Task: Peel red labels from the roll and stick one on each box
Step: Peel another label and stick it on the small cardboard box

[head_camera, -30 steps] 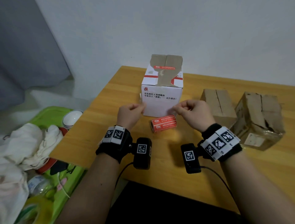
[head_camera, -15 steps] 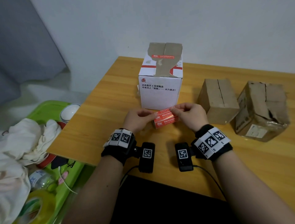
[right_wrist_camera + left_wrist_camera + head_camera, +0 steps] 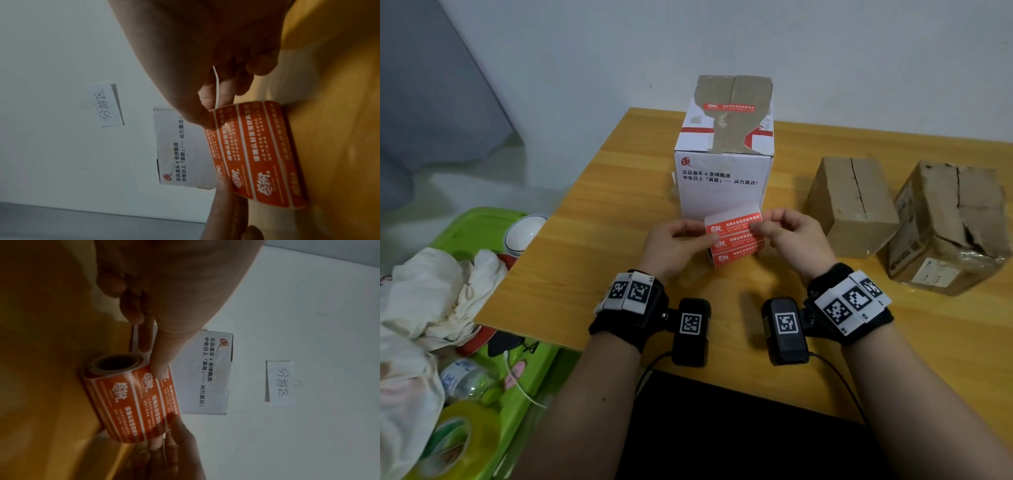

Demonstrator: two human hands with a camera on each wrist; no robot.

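Note:
A roll of red labels [image 3: 734, 240] is lifted just above the wooden table [image 3: 619, 212], with a short strip unrolled upward. My left hand [image 3: 676, 245] pinches the strip's left edge [image 3: 158, 369] between thumb and forefinger. My right hand [image 3: 789, 236] pinches its right edge [image 3: 213, 113]. Right behind the roll stands a white box [image 3: 726, 185] with one red label [image 3: 729, 107] stuck on its torn top. Two brown cardboard boxes [image 3: 854, 205] [image 3: 948, 222] sit to the right; I see no label on them.
Left of the table, below its edge, sits a green tray [image 3: 479, 226] with white cloth [image 3: 428, 298], a white bowl [image 3: 524, 233], a bottle and a tape roll [image 3: 453, 442]. A handwritten paper note [image 3: 107, 105] hangs on the white wall behind the boxes.
Both hands left the white box, came down to the roll lying on the table, picked it up and unrolled a strip of labels between them.

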